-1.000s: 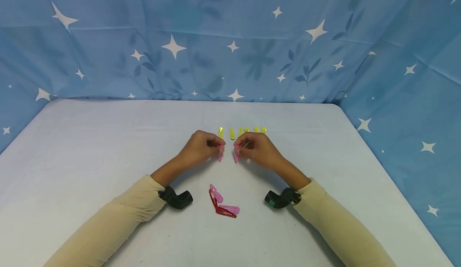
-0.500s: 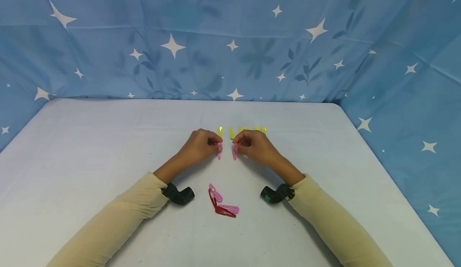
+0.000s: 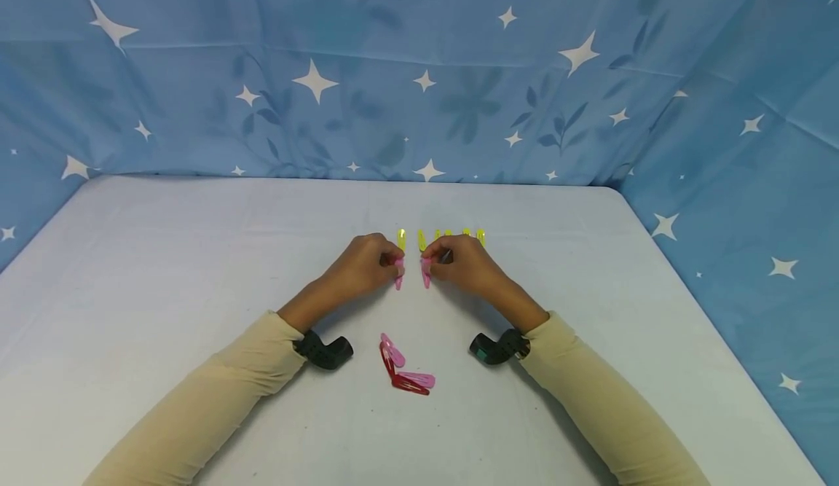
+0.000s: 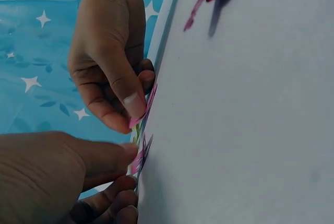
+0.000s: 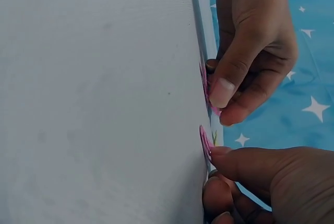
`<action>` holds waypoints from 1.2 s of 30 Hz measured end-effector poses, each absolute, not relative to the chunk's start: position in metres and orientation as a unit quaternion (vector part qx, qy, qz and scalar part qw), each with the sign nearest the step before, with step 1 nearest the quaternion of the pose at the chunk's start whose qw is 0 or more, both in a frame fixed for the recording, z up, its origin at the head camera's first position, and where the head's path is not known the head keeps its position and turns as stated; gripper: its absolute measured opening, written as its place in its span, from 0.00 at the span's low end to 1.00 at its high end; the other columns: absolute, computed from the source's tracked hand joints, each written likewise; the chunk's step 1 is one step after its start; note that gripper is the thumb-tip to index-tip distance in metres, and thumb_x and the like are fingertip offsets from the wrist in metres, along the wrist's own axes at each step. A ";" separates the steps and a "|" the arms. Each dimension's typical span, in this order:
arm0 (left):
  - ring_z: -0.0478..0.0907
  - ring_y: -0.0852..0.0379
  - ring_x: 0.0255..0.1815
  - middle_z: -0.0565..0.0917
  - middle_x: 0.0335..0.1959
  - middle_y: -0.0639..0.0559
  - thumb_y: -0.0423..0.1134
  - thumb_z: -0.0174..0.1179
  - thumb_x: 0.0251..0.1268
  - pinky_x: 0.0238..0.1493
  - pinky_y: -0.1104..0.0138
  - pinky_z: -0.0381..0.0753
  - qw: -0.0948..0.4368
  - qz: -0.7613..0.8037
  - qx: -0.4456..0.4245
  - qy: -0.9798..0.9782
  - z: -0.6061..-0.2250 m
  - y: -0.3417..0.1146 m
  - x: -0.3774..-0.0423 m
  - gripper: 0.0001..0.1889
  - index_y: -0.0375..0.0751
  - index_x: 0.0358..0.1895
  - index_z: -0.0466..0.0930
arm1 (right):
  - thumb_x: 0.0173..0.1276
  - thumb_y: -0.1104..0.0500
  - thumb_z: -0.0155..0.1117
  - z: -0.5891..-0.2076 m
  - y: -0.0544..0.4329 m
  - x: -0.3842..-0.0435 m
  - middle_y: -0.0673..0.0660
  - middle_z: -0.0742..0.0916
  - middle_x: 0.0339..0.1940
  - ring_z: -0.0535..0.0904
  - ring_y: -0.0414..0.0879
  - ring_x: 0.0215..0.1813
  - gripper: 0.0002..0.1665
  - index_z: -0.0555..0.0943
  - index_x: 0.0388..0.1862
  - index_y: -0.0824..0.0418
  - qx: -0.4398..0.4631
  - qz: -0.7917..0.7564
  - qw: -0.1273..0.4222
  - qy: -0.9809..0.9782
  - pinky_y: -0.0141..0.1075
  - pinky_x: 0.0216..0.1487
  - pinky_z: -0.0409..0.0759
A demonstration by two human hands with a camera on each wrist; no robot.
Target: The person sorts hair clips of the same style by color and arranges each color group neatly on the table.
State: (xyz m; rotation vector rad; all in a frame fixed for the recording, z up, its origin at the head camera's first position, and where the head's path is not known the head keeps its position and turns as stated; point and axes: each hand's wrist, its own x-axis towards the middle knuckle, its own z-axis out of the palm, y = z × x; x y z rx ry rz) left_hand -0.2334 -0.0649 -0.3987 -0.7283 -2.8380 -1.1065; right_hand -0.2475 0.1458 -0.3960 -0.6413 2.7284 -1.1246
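Note:
My left hand (image 3: 371,264) pinches a pink snap hair clip (image 3: 398,282) between thumb and fingers, its narrow end toward me. A second pink hair clip (image 3: 427,280) is pinched the same way by my right hand (image 3: 465,267), a short gap to the right. Both clips are low at the white tabletop, just in front of a row of yellow hair clips (image 3: 402,239). The right wrist view shows the left hand's clip (image 5: 204,80) and the right hand's clip (image 5: 204,139) partly covered by fingers. My right hand hides part of the yellow row.
Nearer to me lies a loose group of two pink hair clips (image 3: 419,379) and two red hair clips (image 3: 411,385), some touching. Blue star-patterned cloth (image 3: 367,71) hangs behind the table's far edge and along the right side.
Both hands, each holding its pink clip, have shifted slightly away from me toward the yellow row. The right hand has also edged left. The loose pink and red clips stay put.

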 end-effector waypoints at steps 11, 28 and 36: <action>0.76 0.57 0.38 0.80 0.41 0.51 0.35 0.69 0.58 0.41 0.66 0.77 -0.044 -0.344 -0.333 -0.877 -0.398 -0.076 -0.235 0.12 0.36 0.46 0.87 | 0.63 0.66 0.68 -0.394 0.145 -0.248 0.52 0.84 0.29 0.76 0.45 0.30 0.07 0.86 0.40 0.63 -0.220 -0.362 0.064 0.904 0.37 0.34 0.75; 0.75 0.55 0.41 0.76 0.45 0.49 0.40 0.73 0.54 0.44 0.65 0.77 -0.063 -0.349 -0.318 -0.879 -0.400 -0.083 -0.236 0.21 0.34 0.50 0.85 | 0.63 0.64 0.69 -0.395 0.145 -0.249 0.51 0.84 0.30 0.76 0.45 0.33 0.06 0.87 0.40 0.61 -0.209 -0.349 0.067 0.911 0.37 0.36 0.74; 0.75 0.55 0.40 0.77 0.43 0.48 0.40 0.74 0.53 0.43 0.65 0.77 -0.052 -0.358 -0.312 -0.878 -0.404 -0.083 -0.237 0.21 0.35 0.50 0.85 | 0.65 0.62 0.68 -0.396 0.145 -0.248 0.51 0.83 0.29 0.75 0.45 0.32 0.07 0.87 0.41 0.62 -0.213 -0.351 0.066 0.909 0.37 0.35 0.74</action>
